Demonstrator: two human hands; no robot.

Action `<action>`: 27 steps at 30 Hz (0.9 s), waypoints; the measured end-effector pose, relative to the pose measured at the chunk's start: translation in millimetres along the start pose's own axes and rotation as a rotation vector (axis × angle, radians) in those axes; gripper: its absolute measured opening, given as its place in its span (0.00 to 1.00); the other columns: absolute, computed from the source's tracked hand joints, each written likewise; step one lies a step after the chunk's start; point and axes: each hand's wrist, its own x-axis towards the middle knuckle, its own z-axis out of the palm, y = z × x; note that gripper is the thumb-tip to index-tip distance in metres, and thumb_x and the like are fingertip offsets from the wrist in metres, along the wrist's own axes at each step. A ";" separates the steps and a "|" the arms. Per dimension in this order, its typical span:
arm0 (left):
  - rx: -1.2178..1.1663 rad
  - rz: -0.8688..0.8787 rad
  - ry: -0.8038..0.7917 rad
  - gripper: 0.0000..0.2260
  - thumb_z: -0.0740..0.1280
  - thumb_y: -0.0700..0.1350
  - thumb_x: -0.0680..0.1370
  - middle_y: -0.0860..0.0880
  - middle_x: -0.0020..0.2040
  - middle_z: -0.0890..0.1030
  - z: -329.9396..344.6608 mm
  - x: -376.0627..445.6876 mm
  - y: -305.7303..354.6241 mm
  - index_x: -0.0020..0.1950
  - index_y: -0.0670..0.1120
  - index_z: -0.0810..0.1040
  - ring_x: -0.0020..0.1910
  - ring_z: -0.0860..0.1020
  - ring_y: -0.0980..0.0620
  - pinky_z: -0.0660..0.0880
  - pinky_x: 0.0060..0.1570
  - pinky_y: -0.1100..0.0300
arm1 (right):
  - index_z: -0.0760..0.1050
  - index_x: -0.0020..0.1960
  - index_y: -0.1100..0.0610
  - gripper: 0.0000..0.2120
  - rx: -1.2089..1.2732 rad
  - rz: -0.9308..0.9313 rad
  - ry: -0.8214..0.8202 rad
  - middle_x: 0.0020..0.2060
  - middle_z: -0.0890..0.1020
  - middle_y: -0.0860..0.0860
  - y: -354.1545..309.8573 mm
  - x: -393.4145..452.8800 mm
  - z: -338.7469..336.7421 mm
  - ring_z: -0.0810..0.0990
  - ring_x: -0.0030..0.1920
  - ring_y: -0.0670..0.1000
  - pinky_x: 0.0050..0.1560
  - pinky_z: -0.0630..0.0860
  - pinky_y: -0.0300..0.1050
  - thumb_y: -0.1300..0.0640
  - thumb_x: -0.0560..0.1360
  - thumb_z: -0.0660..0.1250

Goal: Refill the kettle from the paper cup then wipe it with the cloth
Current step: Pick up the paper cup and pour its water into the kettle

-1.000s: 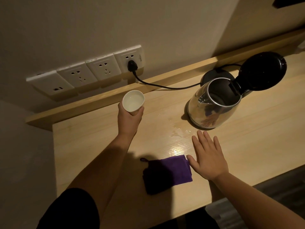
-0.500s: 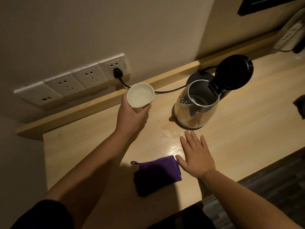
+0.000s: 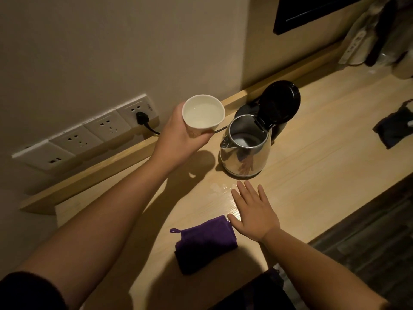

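My left hand [image 3: 178, 139] holds a white paper cup [image 3: 203, 115] with water in it, raised in the air just left of the kettle. The steel kettle [image 3: 243, 153] stands on the wooden desk [image 3: 324, 166] with its black lid [image 3: 279, 102] flipped open. Flat on the desk in front of the kettle rests my right hand [image 3: 253, 211], fingers spread, holding nothing. A folded purple cloth [image 3: 205, 245] lies just left of that hand, its edge by the thumb.
A small water puddle [image 3: 220, 186] shines between the kettle and my right hand. Wall sockets [image 3: 93, 135] line the left wall, with the kettle's plug [image 3: 142, 118] in one. A dark cloth [image 3: 395, 128] lies at the right edge. Bottles and a remote stand far right.
My left hand has lifted the cup up and to the right, closer to the kettle's open mouth. The right hand stays flat on the desk.
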 end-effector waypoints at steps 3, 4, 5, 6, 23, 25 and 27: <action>0.051 0.030 -0.022 0.36 0.76 0.51 0.71 0.50 0.67 0.70 3.8 5.3 6.6 0.73 0.49 0.61 0.60 0.66 0.59 0.66 0.53 0.64 | 0.59 0.79 0.54 0.38 0.010 -0.002 0.018 0.79 0.56 0.56 0.8 1.0 2.3 0.49 0.79 0.59 0.76 0.41 0.63 0.31 0.78 0.44; 0.064 0.038 -0.028 0.35 0.76 0.51 0.71 0.50 0.67 0.70 5.8 6.3 8.0 0.72 0.49 0.61 0.60 0.67 0.59 0.66 0.53 0.65 | 0.60 0.78 0.54 0.37 0.013 -0.003 0.024 0.79 0.58 0.56 1.1 1.3 2.8 0.51 0.79 0.60 0.76 0.43 0.63 0.31 0.78 0.45; 0.072 0.047 -0.034 0.35 0.76 0.50 0.71 0.50 0.67 0.71 8.0 7.1 9.3 0.72 0.49 0.62 0.61 0.68 0.57 0.66 0.53 0.65 | 0.62 0.78 0.54 0.37 0.014 -0.005 0.026 0.78 0.59 0.56 1.4 1.6 3.5 0.53 0.78 0.60 0.76 0.44 0.63 0.31 0.78 0.46; 0.078 0.055 -0.038 0.35 0.76 0.50 0.71 0.49 0.67 0.71 10.6 8.1 10.4 0.72 0.49 0.62 0.62 0.69 0.56 0.67 0.53 0.64 | 0.62 0.77 0.54 0.37 0.014 -0.007 0.029 0.78 0.60 0.57 1.7 1.9 3.8 0.54 0.78 0.60 0.75 0.46 0.64 0.31 0.78 0.46; 0.218 0.152 -0.097 0.34 0.76 0.52 0.71 0.48 0.68 0.71 25.5 19.7 9.7 0.72 0.49 0.63 0.64 0.71 0.51 0.70 0.53 0.61 | 0.60 0.78 0.54 0.39 0.036 -0.013 0.043 0.79 0.57 0.57 3.6 3.5 7.5 0.51 0.79 0.60 0.75 0.45 0.65 0.30 0.77 0.44; 0.237 0.170 -0.113 0.34 0.75 0.52 0.71 0.48 0.67 0.71 25.1 20.8 9.0 0.72 0.49 0.63 0.63 0.71 0.51 0.70 0.53 0.61 | 0.60 0.78 0.54 0.38 0.038 -0.017 0.044 0.79 0.57 0.57 3.7 3.4 8.3 0.51 0.79 0.60 0.75 0.45 0.65 0.30 0.77 0.44; 0.246 0.182 -0.129 0.34 0.75 0.52 0.71 0.48 0.67 0.71 24.5 22.1 8.4 0.72 0.50 0.64 0.63 0.71 0.52 0.69 0.52 0.61 | 0.60 0.78 0.54 0.38 0.038 -0.019 0.045 0.79 0.56 0.57 3.9 3.5 9.2 0.50 0.79 0.60 0.75 0.44 0.65 0.31 0.77 0.44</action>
